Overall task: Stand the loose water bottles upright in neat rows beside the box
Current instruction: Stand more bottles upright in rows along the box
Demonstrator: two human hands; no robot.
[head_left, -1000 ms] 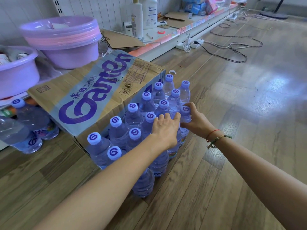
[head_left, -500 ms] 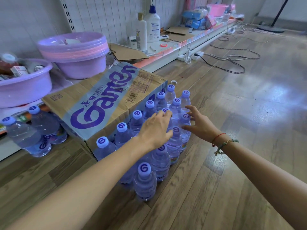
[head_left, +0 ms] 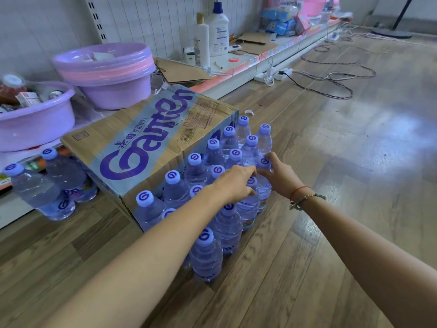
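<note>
Head view, single moment. Cardboard box (head_left: 151,147) printed with large purple lettering lies on the wood floor (head_left: 331,233), its far side against the low shelf (head_left: 236,76); water bottles (head_left: 205,254) with pale purple caps stand upright in rows just beside the box's right face, packed shoulder to shoulder, nearest bottle at the front end of the outer row.

Left hand (head_left: 233,183) reaches over the middle of the rows; fingers curled down over the top of one bottle in the outer row, its cap partly covered; grip appears clenched on that bottle's neck, though the contact itself is hidden beneath the hand. Right hand (head_left: 279,176) sits just beside the left, at the outer edge of the rows; thumb and fingers wrap the neck of the capped bottle (head_left: 264,162) there; grip grasping that bottle; red string and bead bracelet (head_left: 305,197) on the wrist.

Two more bottles (head_left: 47,185) stand upright on the floor left of the box, by the shelf foot. On the shelf: stacked purple basins (head_left: 106,74), another basin (head_left: 35,119) holding small goods, white pump bottles (head_left: 212,34), flat cardboard (head_left: 182,72); power strip and cables (head_left: 331,76) on the floor beyond.
</note>
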